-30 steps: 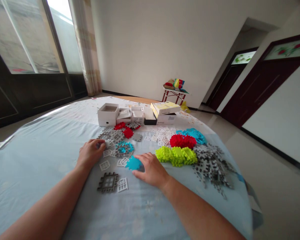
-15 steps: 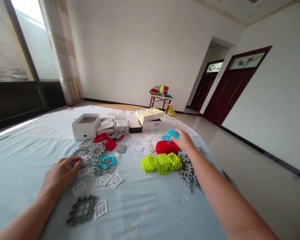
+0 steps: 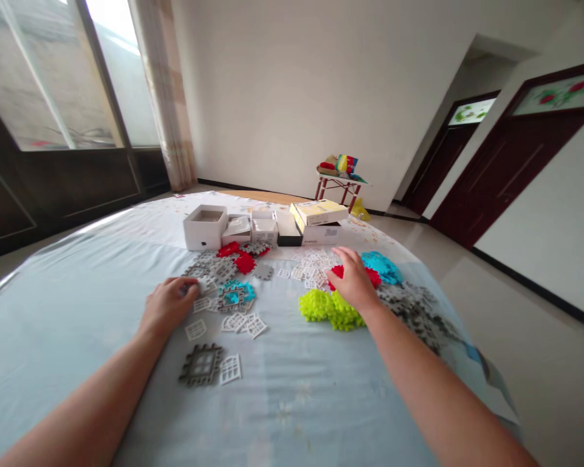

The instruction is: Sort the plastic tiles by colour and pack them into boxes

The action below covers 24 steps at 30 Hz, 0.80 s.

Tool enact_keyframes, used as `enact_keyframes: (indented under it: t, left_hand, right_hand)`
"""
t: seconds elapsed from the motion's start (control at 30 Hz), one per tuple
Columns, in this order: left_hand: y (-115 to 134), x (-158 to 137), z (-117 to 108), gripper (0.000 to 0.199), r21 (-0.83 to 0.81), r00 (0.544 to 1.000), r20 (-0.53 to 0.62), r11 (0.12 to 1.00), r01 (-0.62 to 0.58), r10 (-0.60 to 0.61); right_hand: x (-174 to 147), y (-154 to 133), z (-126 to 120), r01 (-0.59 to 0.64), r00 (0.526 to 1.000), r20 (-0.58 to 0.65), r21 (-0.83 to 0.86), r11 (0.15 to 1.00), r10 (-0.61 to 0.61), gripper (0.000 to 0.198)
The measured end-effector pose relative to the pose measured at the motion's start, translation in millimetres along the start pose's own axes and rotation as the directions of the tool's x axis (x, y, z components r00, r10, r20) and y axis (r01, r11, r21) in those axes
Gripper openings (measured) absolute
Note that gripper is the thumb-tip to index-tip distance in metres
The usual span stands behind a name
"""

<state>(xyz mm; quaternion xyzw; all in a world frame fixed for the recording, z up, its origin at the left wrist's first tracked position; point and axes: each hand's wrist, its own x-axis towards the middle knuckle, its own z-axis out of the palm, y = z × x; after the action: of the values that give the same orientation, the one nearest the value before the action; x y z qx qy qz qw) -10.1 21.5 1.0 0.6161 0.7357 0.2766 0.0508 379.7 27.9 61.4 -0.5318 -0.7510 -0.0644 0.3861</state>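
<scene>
My right hand point(image 3: 353, 280) is over the pile of red interlocking plastic pieces point(image 3: 372, 277), partly covering it. Its thumb and fingers are apart, and no piece shows between them. Lime-green pieces point(image 3: 321, 306) lie just in front of it, and a heap of blue pieces point(image 3: 382, 267) is to its right. On the left, my left hand point(image 3: 169, 303) rests on the cloth with loosely bent fingers and a gap at the thumb. Its fingertips are beside grey pieces point(image 3: 205, 264) and white lattice window pieces point(image 3: 202, 304). Nothing held shows in it, though its palm is hidden.
Boxes point(image 3: 205, 228) stand in a row across the back of the cloth-covered table point(image 3: 282, 402). White window pieces point(image 3: 314, 264) are heaped mid-table, grey pieces point(image 3: 418, 311) at right. Nearer lie a grey frame point(image 3: 201, 364) and a white window piece point(image 3: 230, 369).
The blue piece has left my right hand, which has moved over the red pile. My left hand stays beside the grey pieces. The view has turned left.
</scene>
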Motion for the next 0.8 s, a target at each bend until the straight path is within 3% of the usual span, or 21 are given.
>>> enact_keyframes:
  t: [0.1,0.2,0.27,0.4,0.6,0.8]
  left_hand:
    - [2.2,-2.7,-0.6,0.038,-0.001,1.0,0.003,1.0,-0.001,0.001]
    - [4.1,-4.2,-1.5,0.037,0.011,1.0,0.001,1.0,0.006,-0.006]
    - [5.1,-5.0,-1.9,0.036,0.013,1.0,0.0,1.0,0.005,-0.005]
    - [6.1,-6.2,-2.2,0.034,0.007,1.0,0.006,1.0,-0.001,0.001]
    - [8.3,-7.9,-3.3,0.033,-0.007,1.0,0.019,1.0,-0.018,0.018]
    - [6.7,-7.6,-2.0,0.034,-0.015,0.999,0.021,1.0,-0.025,0.025]
  right_hand:
    - [-15.1,-57.0,13.1,0.09,0.971,0.194,0.235,0.968,-0.138,0.035]
    - [-32.8,-99.3,24.6,0.114,0.875,0.399,0.384,0.916,-0.276,0.024]
    - [-42.0,-113.1,33.4,0.153,0.824,0.453,0.4,0.904,-0.34,0.025]
    - [-51.1,-115.2,50.0,0.238,0.782,0.488,0.34,0.91,-0.387,0.031]
    - [-49.9,-114.5,54.5,0.271,0.789,0.485,0.276,0.922,-0.377,0.015]
    - [-17.4,-94.0,46.1,0.243,0.864,0.424,0.118,0.963,-0.27,0.024]
